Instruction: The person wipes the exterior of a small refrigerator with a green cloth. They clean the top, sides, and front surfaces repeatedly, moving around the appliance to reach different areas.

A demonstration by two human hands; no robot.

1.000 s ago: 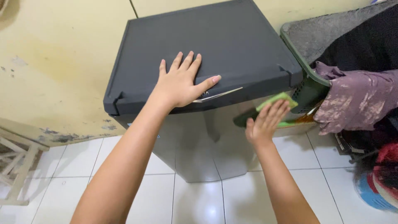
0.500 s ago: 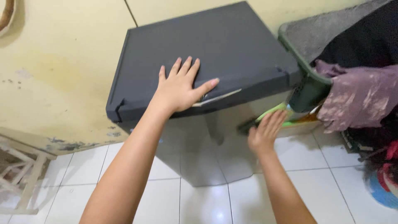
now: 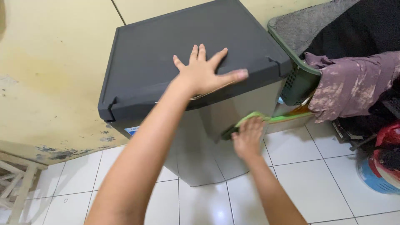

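- Fridge (image 3: 166, 50): small, dark top, silver door, stands on white tiles against yellow wall.
- Left hand (image 3: 204, 75): fingers spread wide, flat on fridge top near front edge.
- Right hand (image 3: 248, 135): flat, pressing green cloth (image 3: 250, 116) on the door.
- Green basket (image 3: 298, 81): just right of the fridge, purple cloth over its rim.

Passage at the small fridge's (image 3: 216, 121) right front corner is tight: a green laundry basket (image 3: 296, 81) stands just beside it, draped with purple cloth (image 3: 354, 85). White tiled floor (image 3: 316, 187) ahead lies open. A yellow wall (image 3: 50, 75) closes the left side.
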